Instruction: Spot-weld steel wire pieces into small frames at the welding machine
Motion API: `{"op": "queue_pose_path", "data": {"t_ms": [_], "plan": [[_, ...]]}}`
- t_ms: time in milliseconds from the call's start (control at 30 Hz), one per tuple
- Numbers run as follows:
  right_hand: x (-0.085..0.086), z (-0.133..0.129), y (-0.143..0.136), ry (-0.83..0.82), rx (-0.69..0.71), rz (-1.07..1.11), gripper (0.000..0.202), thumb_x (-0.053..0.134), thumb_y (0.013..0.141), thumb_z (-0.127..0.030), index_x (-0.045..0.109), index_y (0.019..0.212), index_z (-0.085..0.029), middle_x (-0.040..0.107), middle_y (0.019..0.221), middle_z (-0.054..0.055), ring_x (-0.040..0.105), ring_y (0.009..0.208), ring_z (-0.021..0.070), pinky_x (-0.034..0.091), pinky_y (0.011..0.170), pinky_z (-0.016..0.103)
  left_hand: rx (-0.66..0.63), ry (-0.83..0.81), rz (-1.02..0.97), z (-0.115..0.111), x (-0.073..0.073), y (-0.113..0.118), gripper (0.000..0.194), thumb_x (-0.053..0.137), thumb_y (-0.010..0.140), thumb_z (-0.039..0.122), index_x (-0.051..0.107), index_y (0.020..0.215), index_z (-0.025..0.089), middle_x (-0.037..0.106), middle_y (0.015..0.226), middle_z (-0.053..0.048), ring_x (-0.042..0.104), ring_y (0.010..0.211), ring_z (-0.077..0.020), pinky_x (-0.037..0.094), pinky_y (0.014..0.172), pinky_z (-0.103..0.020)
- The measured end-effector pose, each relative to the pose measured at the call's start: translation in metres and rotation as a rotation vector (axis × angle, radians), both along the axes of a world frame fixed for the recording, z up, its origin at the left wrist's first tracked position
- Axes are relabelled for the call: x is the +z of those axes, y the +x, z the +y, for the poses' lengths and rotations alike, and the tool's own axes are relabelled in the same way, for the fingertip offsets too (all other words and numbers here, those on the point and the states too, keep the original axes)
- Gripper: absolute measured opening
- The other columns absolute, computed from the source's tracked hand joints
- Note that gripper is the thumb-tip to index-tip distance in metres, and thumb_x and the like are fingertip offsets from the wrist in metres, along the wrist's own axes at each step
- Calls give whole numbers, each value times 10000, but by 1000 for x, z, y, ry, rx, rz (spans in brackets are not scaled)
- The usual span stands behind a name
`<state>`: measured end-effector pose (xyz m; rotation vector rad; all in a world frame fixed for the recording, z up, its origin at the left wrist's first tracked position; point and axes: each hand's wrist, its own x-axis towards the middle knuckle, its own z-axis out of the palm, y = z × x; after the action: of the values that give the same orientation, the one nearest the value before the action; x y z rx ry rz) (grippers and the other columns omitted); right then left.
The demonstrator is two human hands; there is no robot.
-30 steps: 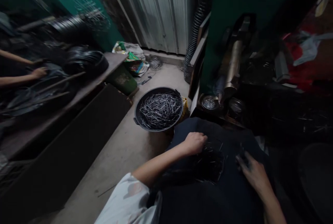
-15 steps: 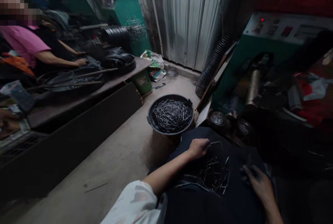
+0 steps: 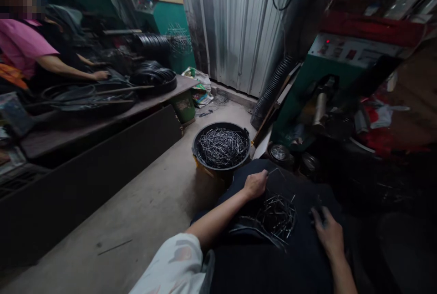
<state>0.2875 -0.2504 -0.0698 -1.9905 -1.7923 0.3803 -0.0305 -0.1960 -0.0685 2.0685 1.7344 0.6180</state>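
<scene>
My left hand [image 3: 256, 185] is closed around the end of a thin bent metal wire [image 3: 274, 171], which sticks out to the right of its fingers. Below that hand, a pile of short metal wires [image 3: 278, 216] lies on the dark cloth [image 3: 307, 257] over my lap. My right hand [image 3: 328, 230] is to the right of the pile, above the cloth, with its fingers apart and dark at the tips. Beyond my lap stands a round black tub [image 3: 196, 152] full of similar metal wires [image 3: 223, 147].
A long bench [image 3: 143, 107] with black coiled parts runs along the left, where a person in a pink sleeve [image 3: 30, 41] works. Green machines stand at the right [image 3: 293, 98] and back left. Small containers [image 3: 280, 153] sit beyond my lap. A thin rod [image 3: 114, 247] lies on the floor.
The view has shifted slightly, showing more of the right machine. My left hand still holds the wire, whose angle has changed. My right hand's fingers now point more upward.
</scene>
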Motion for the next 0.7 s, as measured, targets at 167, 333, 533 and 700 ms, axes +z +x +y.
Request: {"op": "queue_pose_path", "data": {"t_ms": [167,333,533,700], "plan": [[2,-26,-5,54,-67,-3,421,474,893,-541,635,1073,-196,713,750,113,703,675,315,432,561,323,20,17,4,-25,-5,12,253,315,1041,312,494,1186,207,728,1002,-91,708,923,-229,516,782,-321],[10,-45,-10,152,-75,136,352,464,900,-574,559,896,-235,720,776,93,704,680,279,458,567,307,13,40,9,-55,-13,20,220,337,1031,283,503,1152,206,732,945,-79,712,877,-214,511,757,-300],[11,-46,-13,195,-88,188,451,451,909,-637,600,925,-212,729,775,99,705,672,260,486,591,299,34,44,27,-52,-18,22,222,349,1030,307,515,1146,218,730,933,-71,712,884,-216,506,757,-297],[9,-41,-12,226,-87,188,519,453,900,-678,623,972,-194,730,781,104,707,683,262,498,616,306,38,15,63,-52,-18,22,231,352,1032,320,523,1148,218,728,974,-78,706,912,-218,497,754,-292]]}}
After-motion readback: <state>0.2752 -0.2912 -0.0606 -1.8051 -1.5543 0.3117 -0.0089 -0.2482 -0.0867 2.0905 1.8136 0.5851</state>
